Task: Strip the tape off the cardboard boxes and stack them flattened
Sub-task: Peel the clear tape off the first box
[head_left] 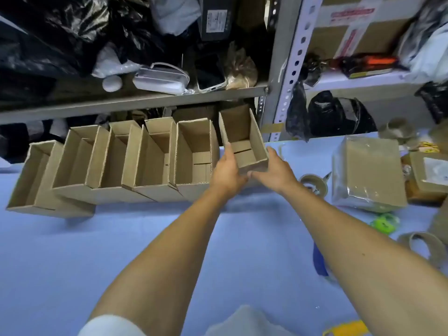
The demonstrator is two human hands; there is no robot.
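Head view: both hands, left (226, 169) and right (276, 169), grip the rightmost open cardboard box (243, 139) at the row's (116, 161) end, blue tabletop (121, 251) open in front.

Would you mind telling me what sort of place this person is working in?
Probably a stockroom or packing area: metal shelving crammed with bags and a taped carton, a row of open cardboard boxes on a blue table, and rolls of packing tape beside them.
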